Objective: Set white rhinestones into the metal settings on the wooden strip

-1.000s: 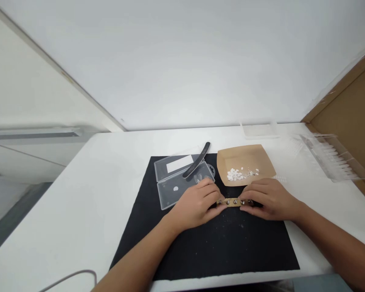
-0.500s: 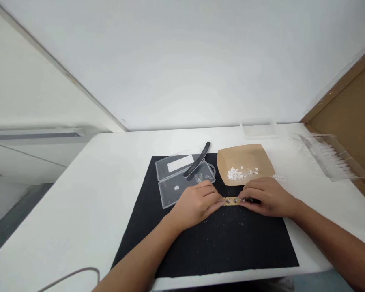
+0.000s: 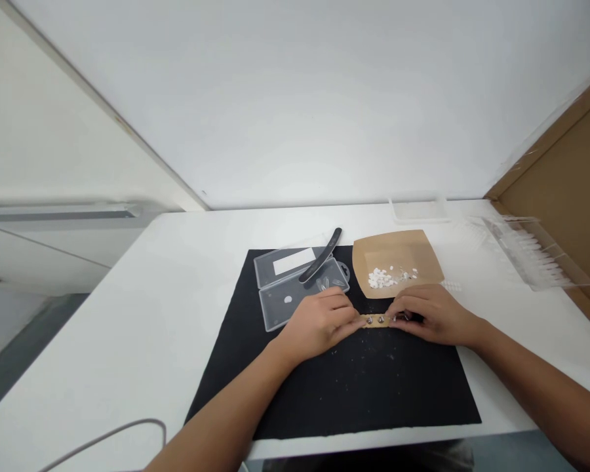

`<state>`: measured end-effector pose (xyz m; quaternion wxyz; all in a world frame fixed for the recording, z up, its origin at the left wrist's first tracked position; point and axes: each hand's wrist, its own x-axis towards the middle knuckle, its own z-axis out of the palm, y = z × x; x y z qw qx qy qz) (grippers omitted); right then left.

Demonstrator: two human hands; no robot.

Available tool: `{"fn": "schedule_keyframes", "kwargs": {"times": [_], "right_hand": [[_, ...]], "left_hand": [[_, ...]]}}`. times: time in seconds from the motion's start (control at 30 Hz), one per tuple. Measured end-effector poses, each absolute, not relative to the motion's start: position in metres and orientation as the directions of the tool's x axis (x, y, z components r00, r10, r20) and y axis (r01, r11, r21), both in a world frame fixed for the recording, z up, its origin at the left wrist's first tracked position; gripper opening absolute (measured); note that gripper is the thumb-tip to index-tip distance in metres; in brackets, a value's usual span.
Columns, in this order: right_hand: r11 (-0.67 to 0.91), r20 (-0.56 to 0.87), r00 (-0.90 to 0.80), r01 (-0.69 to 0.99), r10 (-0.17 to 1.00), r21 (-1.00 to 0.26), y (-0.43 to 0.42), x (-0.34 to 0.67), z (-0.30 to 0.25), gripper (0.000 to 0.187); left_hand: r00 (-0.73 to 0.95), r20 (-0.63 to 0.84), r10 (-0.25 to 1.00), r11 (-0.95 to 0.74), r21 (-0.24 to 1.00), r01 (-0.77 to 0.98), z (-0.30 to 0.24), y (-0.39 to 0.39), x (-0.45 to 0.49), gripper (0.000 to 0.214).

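A narrow tan strip (image 3: pixel 375 320) with two shiny metallic round pieces showing on it lies low over the black mat (image 3: pixel 373 387). My left hand (image 3: pixel 322 324) is closed, thumb and fingers pinching the strip's left end. My right hand (image 3: pixel 432 314) is closed at the right end, its fingertips on the strip. Something small, dark and shiny shows under the right fingers, too hidden to name. Just left of my left hand is an open clear plastic case (image 3: pixel 275 308) with clear nail-tip-shaped pieces inside. A dark curved nail file (image 3: pixel 320 257) rests across the case.
Behind my right hand stands a brown paper tray (image 3: pixel 398 252) holding small white pieces. Farther right are a clear case of white nail tips (image 3: pixel 535 252) and a clear shallow box (image 3: pixel 419 210). A cable (image 3: pixel 113 429) lies at the front left. Fine debris dots the mat.
The whole view has shifted slightly. Both hands keep their pinch at the strip's two ends, with little visible movement of the fingers.
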<state>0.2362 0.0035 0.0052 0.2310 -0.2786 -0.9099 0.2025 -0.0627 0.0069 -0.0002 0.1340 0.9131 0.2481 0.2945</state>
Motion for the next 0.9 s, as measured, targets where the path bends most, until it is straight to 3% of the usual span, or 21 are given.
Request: {"fn": "schedule_keyframes", "kwargs": {"times": [0.33,0.57,0.9], "right_hand": [[0.765,0.297,-0.744,0.423,0.599,-0.486,0.0037,0.2352,0.0072,0.01],[0.759,0.298,-0.738,0.423,0.606,-0.495,0.0043,0.2339,0.0092,0.007],[0.737,0.279,-0.724,0.446,0.63,-0.508,0.0043,0.2338,0.0076,0.009]], "left_hand": [[0.719,0.44,0.538,-0.821,0.468,0.328,0.0051,0.0087,-0.0641,0.015],[0.704,0.428,0.567,-0.812,0.435,0.39,0.0032,0.0059,-0.065,0.013],[0.77,0.393,0.503,-0.831,0.463,0.307,0.007,0.0093,-0.0653,0.014]]}}
